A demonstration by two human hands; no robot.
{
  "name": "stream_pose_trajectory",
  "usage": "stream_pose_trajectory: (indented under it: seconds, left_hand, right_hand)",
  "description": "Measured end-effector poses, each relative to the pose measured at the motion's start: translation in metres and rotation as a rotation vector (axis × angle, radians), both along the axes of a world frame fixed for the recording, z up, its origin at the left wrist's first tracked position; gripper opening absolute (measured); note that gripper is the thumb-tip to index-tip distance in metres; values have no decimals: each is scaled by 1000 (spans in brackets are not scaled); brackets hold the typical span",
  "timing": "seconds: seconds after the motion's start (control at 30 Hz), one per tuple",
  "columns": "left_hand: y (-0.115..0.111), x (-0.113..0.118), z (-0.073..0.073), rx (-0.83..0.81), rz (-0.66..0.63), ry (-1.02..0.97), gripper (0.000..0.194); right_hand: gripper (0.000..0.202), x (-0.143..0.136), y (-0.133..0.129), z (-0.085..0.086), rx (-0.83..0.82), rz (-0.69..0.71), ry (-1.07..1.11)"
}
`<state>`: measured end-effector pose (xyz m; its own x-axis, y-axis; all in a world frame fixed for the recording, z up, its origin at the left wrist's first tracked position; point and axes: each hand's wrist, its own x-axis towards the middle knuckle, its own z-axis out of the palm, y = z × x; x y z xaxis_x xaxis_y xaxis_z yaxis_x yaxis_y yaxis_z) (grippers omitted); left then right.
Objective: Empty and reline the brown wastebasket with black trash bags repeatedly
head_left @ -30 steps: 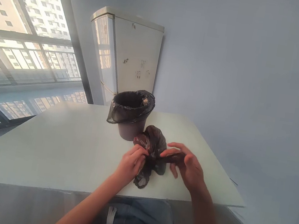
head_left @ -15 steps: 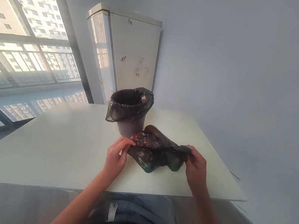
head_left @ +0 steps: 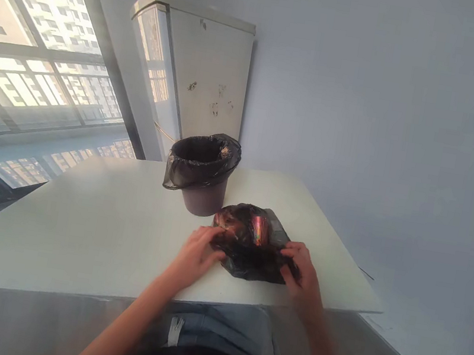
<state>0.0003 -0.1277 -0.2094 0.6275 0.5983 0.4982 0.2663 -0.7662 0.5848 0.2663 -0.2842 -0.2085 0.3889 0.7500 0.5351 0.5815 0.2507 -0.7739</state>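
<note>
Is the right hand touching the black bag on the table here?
Touching. The head view shows the right hand at the near right edge of the black bag, dark plastic caught between its fingers and thumb.

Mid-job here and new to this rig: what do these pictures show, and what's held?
There's no machine: this is human, bare-handed work, and every picture comes from one head-worn camera looking forward and down. On the pale table stands a bin lined with black plastic. Nearer the camera lies a dark plastic bag, held by the left hand at one side and the right hand at the other. Something shiny and reddish shows in it; what, I can't tell.
</note>
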Motion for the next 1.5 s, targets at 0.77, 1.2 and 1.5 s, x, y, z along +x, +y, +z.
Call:
stream_pose_trajectory:
  seconds: [0.77, 1.2, 1.5]
  left_hand:
    - [41, -30, 0, -80, 470, -431, 28]
    - [195, 23, 13, -710, 214, -563, 81]
    - [186, 122, 27, -745, 42, -437, 70]
  right_hand:
    - [57, -7, -5, -5, -279, 184, -176]
    - [31, 45, -7, -32, -45, 110, -413]
    - [20, 44, -25, -36, -78, 306, -208]
